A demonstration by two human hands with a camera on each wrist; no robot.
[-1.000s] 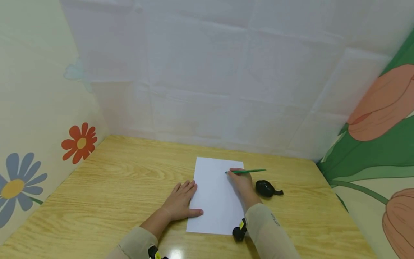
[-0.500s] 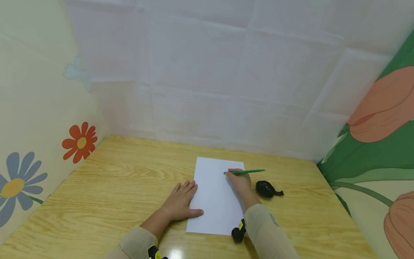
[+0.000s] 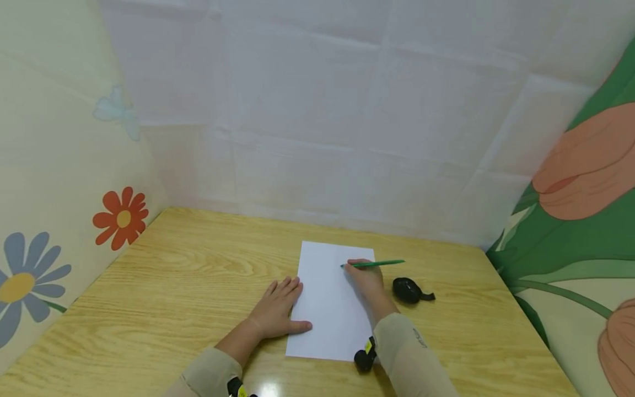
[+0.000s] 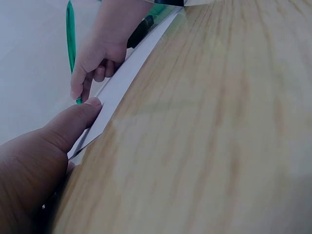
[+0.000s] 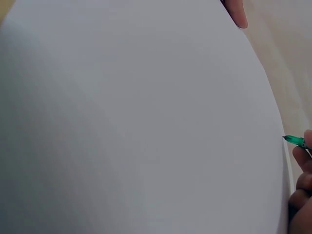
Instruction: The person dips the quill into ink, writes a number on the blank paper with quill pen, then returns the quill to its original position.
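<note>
A blank-looking white sheet of paper (image 3: 324, 298) lies on the wooden table. My left hand (image 3: 276, 309) rests on its left edge, fingers spread and thumb laid over the sheet. In my right hand (image 3: 366, 277) I pinch a green pen (image 3: 382, 263), its tip at the upper right part of the paper. The right wrist view shows the dark tip of the pen (image 5: 292, 140) right at the sheet, beside the curled fingers (image 5: 303, 183). From the left wrist, the pen (image 4: 71, 39) stands above the right hand (image 4: 100, 53), near the left thumb (image 4: 73, 122). No mark shows on the sheet.
A shiny black rounded object with a short tail (image 3: 408, 290), perhaps a correction tape, lies right of the right hand. The wooden table (image 3: 173, 292) meets a white cloth backdrop (image 3: 307, 110) behind, with flower-patterned panels (image 3: 570, 248) at the sides.
My right hand and the pen have slid slightly left and a little toward me across the paper. The left hand and the sheet stay in place.
</note>
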